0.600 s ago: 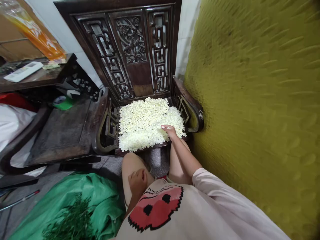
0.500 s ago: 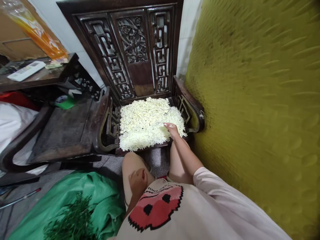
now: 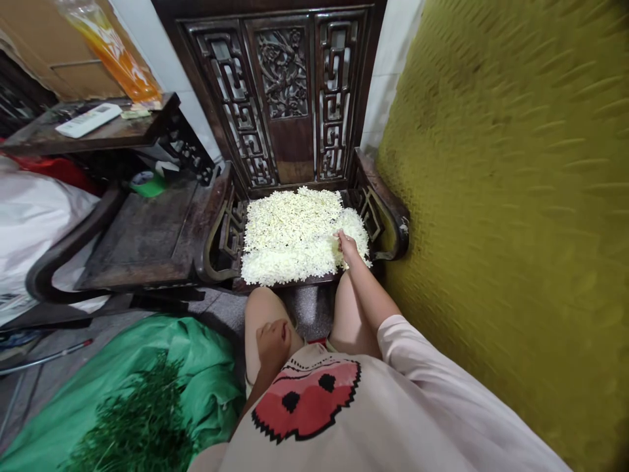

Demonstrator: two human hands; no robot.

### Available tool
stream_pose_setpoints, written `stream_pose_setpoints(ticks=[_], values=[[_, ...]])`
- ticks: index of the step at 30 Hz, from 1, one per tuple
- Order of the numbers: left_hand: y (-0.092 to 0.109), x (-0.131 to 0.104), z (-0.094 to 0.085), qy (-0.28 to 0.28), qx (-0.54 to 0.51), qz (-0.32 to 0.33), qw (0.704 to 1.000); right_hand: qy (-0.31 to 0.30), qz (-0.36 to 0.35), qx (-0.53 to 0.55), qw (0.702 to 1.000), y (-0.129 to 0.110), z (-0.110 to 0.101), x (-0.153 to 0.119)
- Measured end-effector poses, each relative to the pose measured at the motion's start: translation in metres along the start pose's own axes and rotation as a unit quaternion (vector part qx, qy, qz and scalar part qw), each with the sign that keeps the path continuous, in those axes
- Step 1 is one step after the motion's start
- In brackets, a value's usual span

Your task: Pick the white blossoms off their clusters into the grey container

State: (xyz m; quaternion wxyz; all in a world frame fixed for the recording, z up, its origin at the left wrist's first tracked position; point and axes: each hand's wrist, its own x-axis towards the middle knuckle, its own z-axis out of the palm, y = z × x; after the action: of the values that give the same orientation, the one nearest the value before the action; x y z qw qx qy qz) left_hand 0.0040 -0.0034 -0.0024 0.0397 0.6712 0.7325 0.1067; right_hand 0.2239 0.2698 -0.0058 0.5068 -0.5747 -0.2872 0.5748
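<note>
Now | right hand (image 3: 348, 246): turned forward, over white flowers (image 3: 289, 219) | left hand (image 3: 274, 338): unmoved

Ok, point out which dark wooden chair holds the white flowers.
The chair straight ahead, beside the yellow panel: white flowers lie on its seat, whereas the other chair, to its left, bears a green item.

Two hands (image 3: 348, 246), two knees (image 3: 262, 303) and one carved chair back (image 3: 296, 145) are in view. I count one bottle (image 3: 128, 69), one green sack (image 3: 212, 357) and white flowers (image 3: 289, 219) beyond counting.
</note>
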Motion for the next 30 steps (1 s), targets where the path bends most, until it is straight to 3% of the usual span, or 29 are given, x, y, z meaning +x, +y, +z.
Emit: stream_pose_setpoints(ticks=[3, 5, 11, 16, 21, 26, 30], values=[[0.002, 0.001, -0.002, -0.009, -0.01, -0.003, 1.0, 0.029, 0.02, 0.021, 0.999, -0.004, -0.006, 0.003], [0.001, 0.001, -0.003, -0.014, -0.02, -0.009, 1.0, 0.01, 0.056, 0.049, 0.997, -0.007, -0.008, 0.002], [-0.005, 0.014, -0.012, 0.003, -0.14, -0.015, 0.99, -0.228, 0.147, 0.117, 0.955, 0.004, 0.005, -0.037], [0.005, 0.065, -0.008, -0.027, -0.295, 0.007, 0.955, -0.382, 0.246, 0.082, 0.887, 0.047, 0.018, -0.088], [0.027, 0.099, 0.019, -0.061, -0.26, 0.067, 0.961, -0.41, 0.313, 0.056, 0.855, 0.078, 0.017, -0.11], [0.035, 0.096, 0.033, -0.086, -0.189, 0.088, 0.974, -0.436, 0.336, 0.039, 0.834, 0.083, 0.009, -0.108], [0.031, 0.094, 0.031, -0.084, -0.198, 0.088, 0.973, -0.439, 0.314, 0.004, 0.842, 0.085, 0.012, -0.107]])
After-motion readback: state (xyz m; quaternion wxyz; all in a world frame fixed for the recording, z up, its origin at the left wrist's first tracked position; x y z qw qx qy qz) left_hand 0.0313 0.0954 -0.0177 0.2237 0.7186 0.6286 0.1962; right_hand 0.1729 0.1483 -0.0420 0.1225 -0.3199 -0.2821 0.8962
